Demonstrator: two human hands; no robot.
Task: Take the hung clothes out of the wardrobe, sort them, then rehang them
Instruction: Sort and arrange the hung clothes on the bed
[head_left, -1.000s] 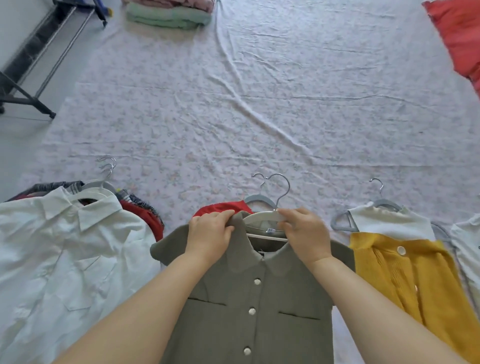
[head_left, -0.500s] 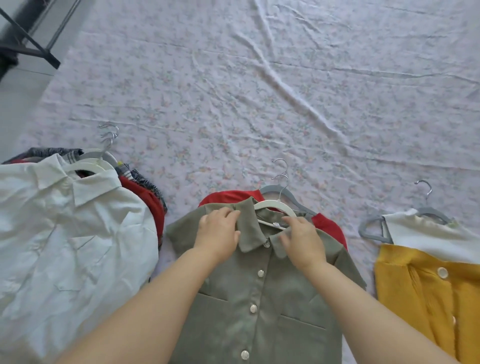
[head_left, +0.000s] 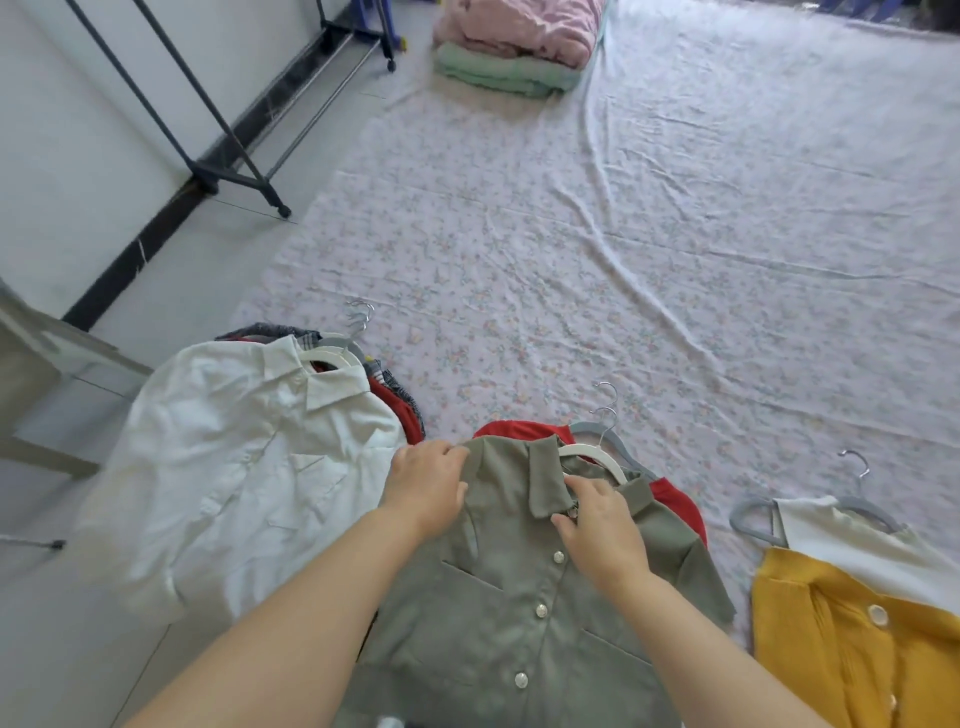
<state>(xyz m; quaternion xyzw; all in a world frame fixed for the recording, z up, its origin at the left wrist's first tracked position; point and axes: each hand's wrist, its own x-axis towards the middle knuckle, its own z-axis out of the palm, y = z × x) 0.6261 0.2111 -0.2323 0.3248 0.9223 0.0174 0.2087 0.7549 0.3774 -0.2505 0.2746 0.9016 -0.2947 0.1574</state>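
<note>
From the head camera: a green shirt (head_left: 498, 613) lies flat on the floral sheet (head_left: 571, 260), right in front of the person. It's smooth woven fabric with a pointed collar, pearly round buttons and two chest pockets. A curved white hanger (head_left: 592, 457) sits in its neck. The left hand (head_left: 428, 486) has its fingers curled onto the shoulder fabric. The right hand (head_left: 602, 525) pinches the collar by the top button. A red garment (head_left: 511, 430) on a grey hanger (head_left: 618, 447) pokes out underneath.

To the left is a crinkly white shirt (head_left: 234, 467) stacked over other clothes. To the right is a chunky knit yellow cardigan (head_left: 841, 639) over a white top (head_left: 841, 535). Farther back are folded blankets (head_left: 514, 47), pink on mint green, and a black metal clothes rack (head_left: 208, 130) by the wall.
</note>
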